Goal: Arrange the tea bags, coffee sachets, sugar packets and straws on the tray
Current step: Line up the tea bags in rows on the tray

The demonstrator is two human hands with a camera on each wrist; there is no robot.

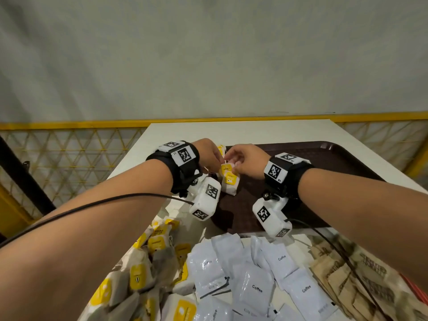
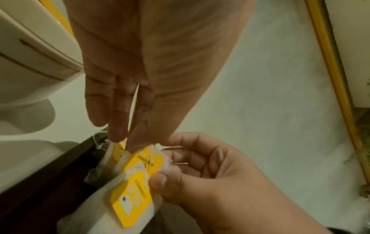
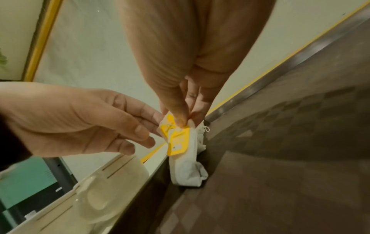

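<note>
Both hands meet over the near-left corner of the dark brown tray (image 1: 324,156), which lies on a white table (image 1: 185,133). The right hand (image 1: 247,162) pinches a small bunch of tea bags (image 1: 229,181) by their yellow tags between thumb and forefinger, and the white bags hang down with their lower ends at the tray's edge. The left hand (image 1: 209,154) has its fingers extended and close together, their tips on the top of the same bunch, with a thin paper tag caught between two of the fingers (image 2: 120,114). Nearer the person, a loose heap of yellow-tagged tea bags (image 1: 148,269) lies left on the table, white coffee sachets (image 1: 252,283) in the middle and brown sugar packets (image 1: 361,281) on the right, all off the tray
</note>
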